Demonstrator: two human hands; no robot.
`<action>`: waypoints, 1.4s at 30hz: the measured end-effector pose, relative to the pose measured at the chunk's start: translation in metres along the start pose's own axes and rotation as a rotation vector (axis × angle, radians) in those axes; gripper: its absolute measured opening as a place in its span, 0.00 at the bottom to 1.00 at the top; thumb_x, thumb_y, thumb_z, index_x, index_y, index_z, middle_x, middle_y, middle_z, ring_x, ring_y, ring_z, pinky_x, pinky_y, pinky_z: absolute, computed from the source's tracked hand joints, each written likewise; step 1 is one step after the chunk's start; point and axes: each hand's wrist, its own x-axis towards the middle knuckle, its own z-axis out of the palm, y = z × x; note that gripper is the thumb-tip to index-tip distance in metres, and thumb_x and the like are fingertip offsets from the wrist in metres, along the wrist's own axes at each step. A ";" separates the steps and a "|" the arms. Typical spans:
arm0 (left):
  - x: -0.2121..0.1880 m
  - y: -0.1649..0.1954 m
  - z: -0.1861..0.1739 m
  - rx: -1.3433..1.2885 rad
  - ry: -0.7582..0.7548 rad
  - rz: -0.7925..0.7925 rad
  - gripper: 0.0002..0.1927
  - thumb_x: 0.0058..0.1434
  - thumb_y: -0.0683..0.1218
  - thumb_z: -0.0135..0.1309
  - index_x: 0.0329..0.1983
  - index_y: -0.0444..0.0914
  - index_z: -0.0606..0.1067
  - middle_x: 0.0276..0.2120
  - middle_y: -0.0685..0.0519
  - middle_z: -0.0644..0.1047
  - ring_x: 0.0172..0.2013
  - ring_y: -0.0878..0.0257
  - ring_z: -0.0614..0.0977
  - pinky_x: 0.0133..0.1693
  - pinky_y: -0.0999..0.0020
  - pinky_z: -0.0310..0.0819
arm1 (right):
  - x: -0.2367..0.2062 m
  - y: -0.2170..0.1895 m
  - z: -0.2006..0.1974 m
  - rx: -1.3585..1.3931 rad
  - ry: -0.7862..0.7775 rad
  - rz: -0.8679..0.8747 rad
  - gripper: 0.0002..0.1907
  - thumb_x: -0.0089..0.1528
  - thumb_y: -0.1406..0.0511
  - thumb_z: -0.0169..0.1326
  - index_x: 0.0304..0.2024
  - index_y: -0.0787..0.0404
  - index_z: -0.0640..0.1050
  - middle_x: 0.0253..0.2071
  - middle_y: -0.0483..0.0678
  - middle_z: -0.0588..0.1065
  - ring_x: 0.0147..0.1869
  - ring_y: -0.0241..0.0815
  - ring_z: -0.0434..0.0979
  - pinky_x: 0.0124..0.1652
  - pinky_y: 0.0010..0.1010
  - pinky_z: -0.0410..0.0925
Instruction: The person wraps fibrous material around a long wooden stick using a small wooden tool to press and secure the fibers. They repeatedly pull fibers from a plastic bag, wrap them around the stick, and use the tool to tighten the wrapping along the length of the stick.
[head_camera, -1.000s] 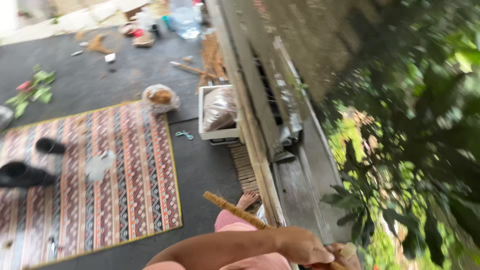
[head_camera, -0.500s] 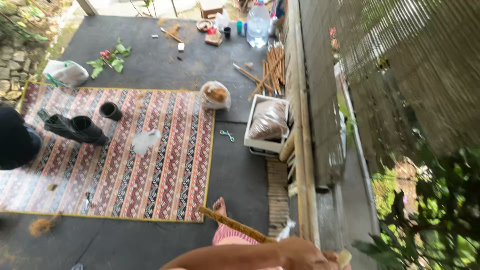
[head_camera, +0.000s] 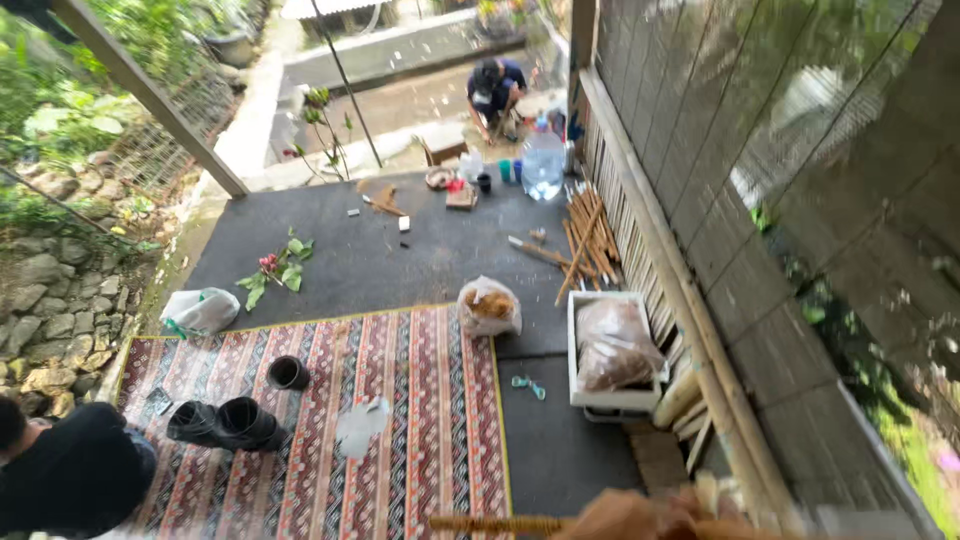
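Blurred hand (head_camera: 625, 517) at bottom edge, touching a bamboo stick (head_camera: 497, 523) lying level above the rug (head_camera: 400, 420); finger spread impossible to tell. Below: white crate (head_camera: 612, 400) with bags, bamboo bundle (head_camera: 588, 240), water jug (head_camera: 543, 163).

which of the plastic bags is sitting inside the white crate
The large clear bag of brownish stuff sits inside the white crate. The small clear bag rests at the rug's top edge; the pale bag lies by the stone wall.
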 end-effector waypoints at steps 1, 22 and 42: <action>-0.003 -0.008 0.005 0.032 0.026 -0.005 0.24 0.71 0.66 0.49 0.53 0.45 0.81 0.40 0.45 0.83 0.42 0.49 0.84 0.46 0.55 0.78 | 0.007 0.004 0.006 0.047 -0.010 -0.007 0.11 0.62 0.64 0.60 0.39 0.67 0.76 0.31 0.52 0.77 0.35 0.46 0.80 0.34 0.40 0.74; 0.067 -0.124 -0.212 -0.309 0.626 -0.438 0.21 0.71 0.63 0.47 0.53 0.45 0.78 0.33 0.50 0.80 0.38 0.59 0.82 0.41 0.64 0.75 | 0.209 -0.178 0.214 0.402 -0.701 -0.067 0.10 0.64 0.63 0.60 0.38 0.65 0.77 0.34 0.50 0.78 0.37 0.42 0.80 0.36 0.36 0.74; 0.145 -0.263 -0.435 -0.404 0.908 -0.627 0.22 0.73 0.61 0.41 0.42 0.42 0.77 0.25 0.51 0.74 0.28 0.61 0.75 0.31 0.63 0.66 | 0.361 -0.349 0.368 0.146 -0.957 -0.182 0.10 0.65 0.63 0.61 0.37 0.64 0.78 0.36 0.49 0.79 0.38 0.39 0.80 0.38 0.32 0.73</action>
